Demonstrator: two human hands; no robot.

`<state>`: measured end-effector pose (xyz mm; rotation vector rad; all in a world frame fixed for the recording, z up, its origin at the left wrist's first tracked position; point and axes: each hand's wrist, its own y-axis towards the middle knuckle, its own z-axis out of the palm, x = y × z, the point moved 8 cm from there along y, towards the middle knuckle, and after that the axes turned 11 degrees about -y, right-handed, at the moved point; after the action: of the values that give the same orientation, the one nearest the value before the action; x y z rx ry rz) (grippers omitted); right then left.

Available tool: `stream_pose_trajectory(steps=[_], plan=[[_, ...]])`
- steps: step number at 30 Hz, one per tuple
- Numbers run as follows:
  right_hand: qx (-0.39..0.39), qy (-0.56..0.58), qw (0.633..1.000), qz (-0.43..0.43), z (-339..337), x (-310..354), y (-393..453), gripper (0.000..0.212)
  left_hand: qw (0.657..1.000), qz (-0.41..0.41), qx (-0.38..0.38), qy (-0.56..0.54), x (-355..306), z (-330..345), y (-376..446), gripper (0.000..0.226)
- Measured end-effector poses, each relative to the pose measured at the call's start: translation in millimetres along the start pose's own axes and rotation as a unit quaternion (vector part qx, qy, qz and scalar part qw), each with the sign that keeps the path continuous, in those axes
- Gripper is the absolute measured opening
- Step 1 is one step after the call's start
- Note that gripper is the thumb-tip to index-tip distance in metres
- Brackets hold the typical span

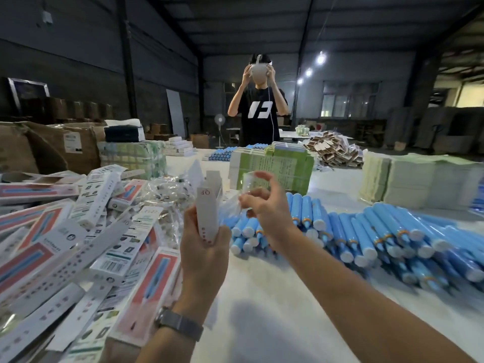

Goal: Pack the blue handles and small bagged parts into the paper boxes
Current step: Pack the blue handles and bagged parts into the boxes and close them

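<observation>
My left hand [205, 247] grips a slim white paper box [207, 213] upright, its top flaps open. Just to its right, my right hand [267, 205] pinches a small clear bagged part [247, 183] near the box's open top. Rows of blue handles [379, 231] in clear wrap lie on the table to the right of both hands. A heap of small bagged parts [167, 191] sits behind the box. Packed paper boxes [78, 231] are piled at the left.
Green-printed bundles [272, 166] and pale stacked sheets [408, 179] stand further back on the white table [262, 297]. Cardboard cartons [52, 148] are at the far left. A person in a black shirt [259, 113] stands across the table.
</observation>
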<state>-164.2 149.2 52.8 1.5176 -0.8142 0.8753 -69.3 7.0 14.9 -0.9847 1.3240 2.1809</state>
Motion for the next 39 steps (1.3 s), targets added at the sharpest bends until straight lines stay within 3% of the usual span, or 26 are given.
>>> stream_pose_trajectory(steps=[2, 4, 7, 10, 13, 19, 23, 25, 26, 29, 31, 34, 38, 39], plan=[[-0.026, 0.036, 0.998, -0.039, -44.5, 30.0, -20.0, 0.057, 0.997, -0.026, 0.043, -0.056, 4.2, 21.2, -10.4, 0.048], [-0.051, 0.05, 0.994, -0.086, -81.9, 62.4, -40.5, 0.055, 0.991, -0.047, 0.095, -0.08, 7.7, 44.5, -22.3, 0.046], [-0.075, -0.012, 0.984, -0.163, -107.5, 100.6, -69.8, 0.048, 0.983, -0.034, 0.166, -0.071, 4.0, 78.5, -41.9, 0.045], [-0.082, -0.078, 0.962, -0.249, -109.6, 119.5, -93.4, 0.046, 0.976, -0.006, 0.206, -0.076, 2.8, 106.6, -59.9, 0.063], [-0.096, -0.228, 0.919, -0.308, -110.7, 124.0, -103.2, 0.04, 0.966, -0.016, 0.234, -0.112, 7.8, 132.9, -72.8, 0.078], [-0.095, -0.47, 0.8, -0.36, -122.6, 124.0, -106.7, 0.01, 0.965, 0.0, 0.242, -0.1, 6.1, 145.2, -75.5, 0.05], [-0.024, -0.517, 0.778, -0.356, -118.2, 106.2, -107.2, 0.036, 0.962, -0.005, 0.257, -0.089, 7.8, 141.8, -72.9, 0.042], [-0.002, -0.513, 0.787, -0.342, -115.8, 95.8, -106.3, 0.036, 0.957, -0.038, 0.264, -0.112, 12.8, 143.1, -74.7, 0.044], [-0.004, -0.488, 0.81, -0.324, -118.7, 91.8, -103.9, 0.033, 0.952, -0.057, 0.274, -0.123, 16.0, 144.5, -76.4, 0.041], [-0.003, -0.329, 0.923, -0.198, -132.4, 72.0, -92.2, 0.033, 0.928, -0.154, 0.31, -0.138, 31.9, 148.2, -83.9, 0.035], [0.042, -0.198, 0.975, -0.094, -130.3, 52.9, -88.2, 0.03, 0.907, -0.206, 0.339, -0.14, 38.6, 150.8, -89.7, 0.035], [0.066, -0.124, 0.988, -0.06, -129.0, 43.9, -89.2, 0.023, 0.896, -0.226, 0.354, -0.146, 37.8, 151.2, -91.6, 0.031], [0.083, -0.176, 0.978, -0.073, -124.2, 39.4, -88.6, 0.031, 0.912, -0.182, 0.308, -0.2, 23.0, 150.5, -79.1, 0.061], [0.083, -0.2, 0.973, -0.082, -122.6, 39.3, -88.4, 0.032, 0.92, -0.156, 0.287, -0.216, 16.8, 149.1, -73.9, 0.057]])
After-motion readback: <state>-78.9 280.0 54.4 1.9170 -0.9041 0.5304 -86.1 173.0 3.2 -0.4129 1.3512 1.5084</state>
